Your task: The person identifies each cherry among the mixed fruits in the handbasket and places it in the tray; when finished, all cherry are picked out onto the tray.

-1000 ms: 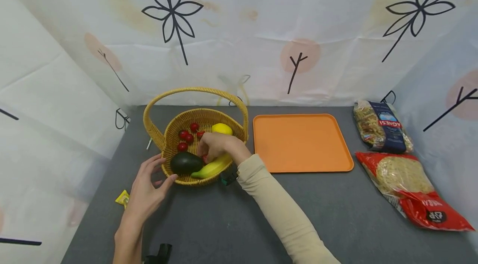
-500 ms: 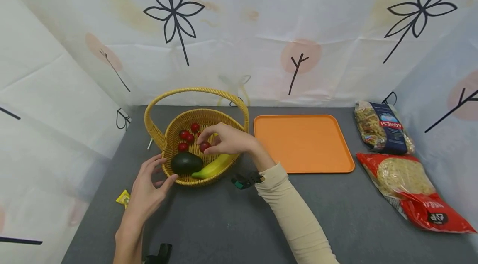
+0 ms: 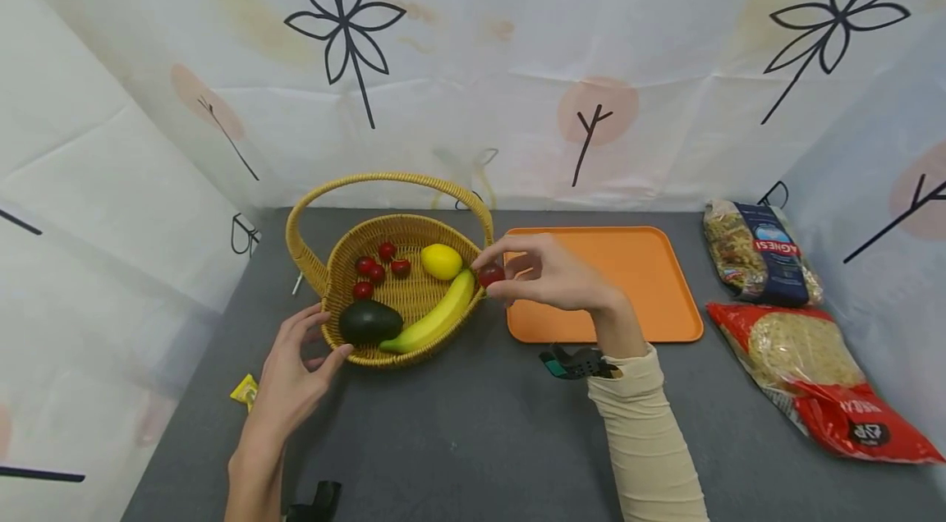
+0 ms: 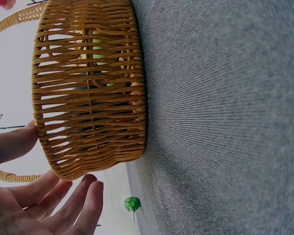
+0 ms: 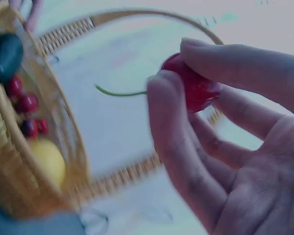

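Observation:
My right hand point(image 3: 550, 272) pinches a dark red cherry point(image 3: 491, 274) between thumb and fingertips, just beyond the basket's right rim. The cherry's thin green stem point(image 5: 120, 93) sticks out past the fingers in the right wrist view. My left hand point(image 3: 296, 370) touches the outer left side of the yellow wicker basket point(image 3: 336, 280), thumb and fingers loosely spread along its rim. Inside the basket lie several cherries point(image 3: 376, 273), a lemon point(image 3: 442, 262), a banana point(image 3: 436, 317) and a dark green avocado point(image 3: 369, 322). The basket's arched handle point(image 3: 388, 176) stands upright.
An orange tray point(image 3: 613, 325) lies right of the basket, partly behind my right hand. Two pasta bags, one blue-labelled point(image 3: 761, 251) and one red point(image 3: 820, 382), lie far right. A small yellow packet point(image 3: 245, 390) is at the left. A green lollipop-like item point(image 4: 132, 203) stands behind the basket.
My right hand has lifted the cherry out of the basket and carried it right, past the rim to the tray's left edge. The lemon and banana are uncovered. My left hand stays put.

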A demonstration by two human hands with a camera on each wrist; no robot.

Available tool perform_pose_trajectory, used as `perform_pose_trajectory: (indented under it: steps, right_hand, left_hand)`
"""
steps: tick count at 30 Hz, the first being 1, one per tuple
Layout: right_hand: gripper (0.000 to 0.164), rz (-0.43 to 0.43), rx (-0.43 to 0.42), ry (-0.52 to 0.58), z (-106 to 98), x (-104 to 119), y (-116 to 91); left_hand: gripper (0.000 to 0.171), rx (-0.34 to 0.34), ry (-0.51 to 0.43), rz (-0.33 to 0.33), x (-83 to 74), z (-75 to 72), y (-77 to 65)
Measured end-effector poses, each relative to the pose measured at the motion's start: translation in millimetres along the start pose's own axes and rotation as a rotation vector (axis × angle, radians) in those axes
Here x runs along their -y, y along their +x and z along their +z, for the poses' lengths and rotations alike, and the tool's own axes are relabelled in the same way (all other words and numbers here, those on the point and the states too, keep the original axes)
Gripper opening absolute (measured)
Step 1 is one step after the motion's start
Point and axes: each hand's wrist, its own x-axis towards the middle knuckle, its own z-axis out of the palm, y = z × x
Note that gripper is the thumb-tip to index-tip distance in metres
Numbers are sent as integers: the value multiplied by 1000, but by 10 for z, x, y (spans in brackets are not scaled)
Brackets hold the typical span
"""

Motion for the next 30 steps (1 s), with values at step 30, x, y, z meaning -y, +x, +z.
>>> perform_pose_trajectory:
  steps: [30]
  right_hand:
    - [37,322,-401,-297,-315,-1380,301]
  left_hand:
    - [60,15,-10,-2,7,-8,8]
